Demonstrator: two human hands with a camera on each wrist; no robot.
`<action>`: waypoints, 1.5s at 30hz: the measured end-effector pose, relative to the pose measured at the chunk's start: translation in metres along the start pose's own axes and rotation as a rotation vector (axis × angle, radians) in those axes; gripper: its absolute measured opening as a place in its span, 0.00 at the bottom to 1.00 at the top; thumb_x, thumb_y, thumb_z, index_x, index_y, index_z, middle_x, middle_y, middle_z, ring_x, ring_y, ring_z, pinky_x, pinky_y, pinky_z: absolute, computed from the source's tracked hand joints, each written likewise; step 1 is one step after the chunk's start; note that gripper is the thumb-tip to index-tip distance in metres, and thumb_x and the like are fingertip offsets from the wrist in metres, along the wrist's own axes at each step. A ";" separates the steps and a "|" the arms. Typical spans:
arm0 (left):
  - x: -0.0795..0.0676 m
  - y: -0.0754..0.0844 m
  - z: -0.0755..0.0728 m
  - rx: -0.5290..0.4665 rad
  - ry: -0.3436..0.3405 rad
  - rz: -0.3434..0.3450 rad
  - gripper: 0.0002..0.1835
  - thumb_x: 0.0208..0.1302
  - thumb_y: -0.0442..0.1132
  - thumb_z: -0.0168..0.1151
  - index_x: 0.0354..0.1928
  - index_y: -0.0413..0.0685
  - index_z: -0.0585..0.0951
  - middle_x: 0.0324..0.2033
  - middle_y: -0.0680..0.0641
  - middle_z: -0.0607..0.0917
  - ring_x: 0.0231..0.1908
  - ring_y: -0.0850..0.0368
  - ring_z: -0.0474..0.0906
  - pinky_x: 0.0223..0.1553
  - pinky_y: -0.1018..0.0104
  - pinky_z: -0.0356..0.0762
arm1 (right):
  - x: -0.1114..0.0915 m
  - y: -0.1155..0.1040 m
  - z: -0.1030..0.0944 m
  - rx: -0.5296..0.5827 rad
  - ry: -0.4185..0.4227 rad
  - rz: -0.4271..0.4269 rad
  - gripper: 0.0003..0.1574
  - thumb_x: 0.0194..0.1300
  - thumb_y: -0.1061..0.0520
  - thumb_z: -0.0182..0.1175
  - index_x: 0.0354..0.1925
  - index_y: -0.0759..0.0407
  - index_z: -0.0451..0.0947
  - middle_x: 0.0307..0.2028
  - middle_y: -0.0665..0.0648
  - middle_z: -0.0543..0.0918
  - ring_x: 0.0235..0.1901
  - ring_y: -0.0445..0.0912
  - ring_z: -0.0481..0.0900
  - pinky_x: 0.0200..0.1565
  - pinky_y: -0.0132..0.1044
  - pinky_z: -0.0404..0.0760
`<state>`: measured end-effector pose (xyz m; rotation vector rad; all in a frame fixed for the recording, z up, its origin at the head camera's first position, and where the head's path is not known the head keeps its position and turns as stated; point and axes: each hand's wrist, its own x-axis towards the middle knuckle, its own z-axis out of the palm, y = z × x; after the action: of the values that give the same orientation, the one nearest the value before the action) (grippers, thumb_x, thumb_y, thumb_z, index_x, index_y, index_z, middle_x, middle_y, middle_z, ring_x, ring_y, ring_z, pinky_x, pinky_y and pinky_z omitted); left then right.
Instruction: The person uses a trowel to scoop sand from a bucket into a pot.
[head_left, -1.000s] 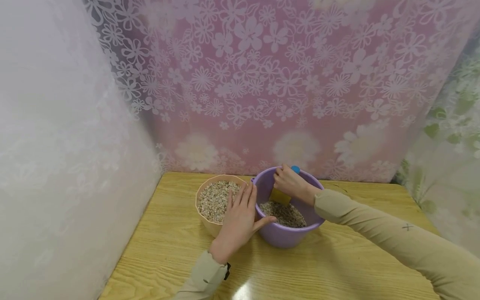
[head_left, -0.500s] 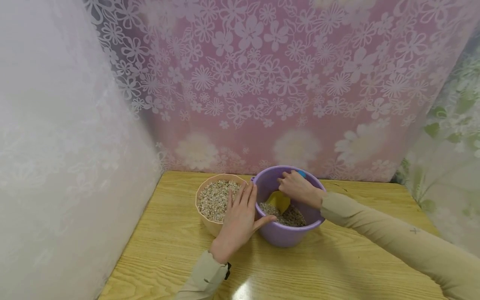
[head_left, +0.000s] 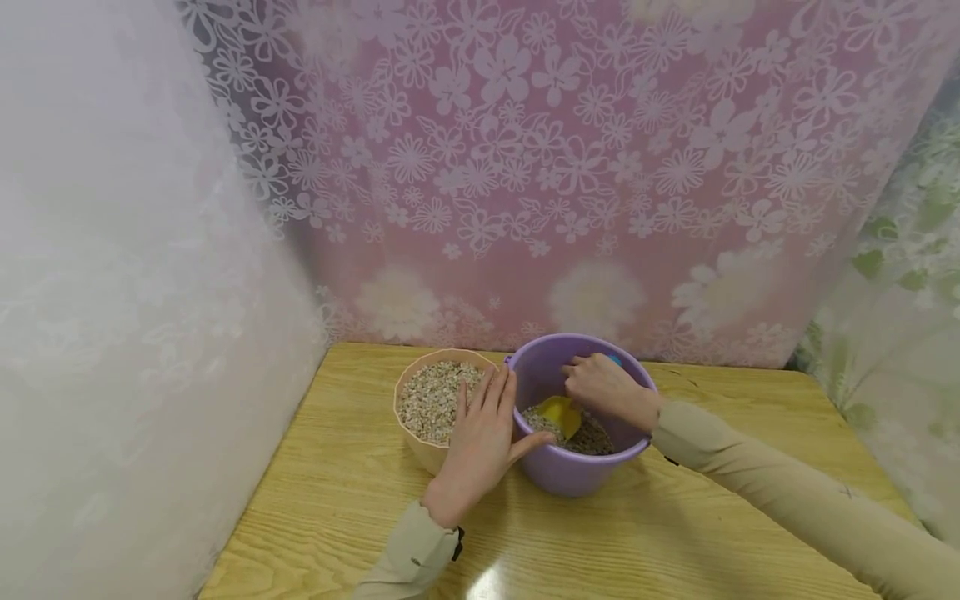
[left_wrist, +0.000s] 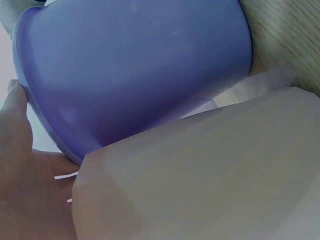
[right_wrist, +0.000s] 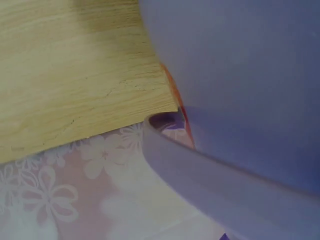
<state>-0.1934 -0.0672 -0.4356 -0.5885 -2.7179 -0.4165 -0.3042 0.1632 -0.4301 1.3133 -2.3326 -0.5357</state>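
Note:
In the head view, my left hand lies with straight, spread fingers across the neighbouring rims of a beige pot and a purple bucket. Its thumb touches the bucket rim in the left wrist view, where the pot's wall fills the lower part. Inside the bucket, my right hand grips a yellow scoop, whose blue handle end shows behind the hand. The scoop's mouth is down in small speckled grains. The right wrist view shows the bucket wall but no hand.
Pale mixed grains fill the pot nearly to its rim. Both containers stand side by side on a wood-grain table. A pink flowered curtain hangs behind the table, with a white sheet at the left.
The right hand has gone lower and rightward in the bucket, and the scoop has tilted and moved down into the grains. My left hand has stayed on the rims.

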 end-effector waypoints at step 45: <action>0.002 0.000 0.000 -0.002 -0.017 -0.015 0.54 0.66 0.75 0.47 0.79 0.39 0.57 0.77 0.39 0.59 0.77 0.40 0.50 0.74 0.35 0.48 | -0.051 0.003 -0.058 0.369 -0.024 0.491 0.17 0.64 0.39 0.68 0.30 0.49 0.86 0.25 0.46 0.84 0.19 0.37 0.71 0.15 0.31 0.65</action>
<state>-0.1951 -0.0663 -0.4351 -0.5751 -2.7399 -0.4193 -0.2516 0.2017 -0.3875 0.8109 -2.7308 0.0362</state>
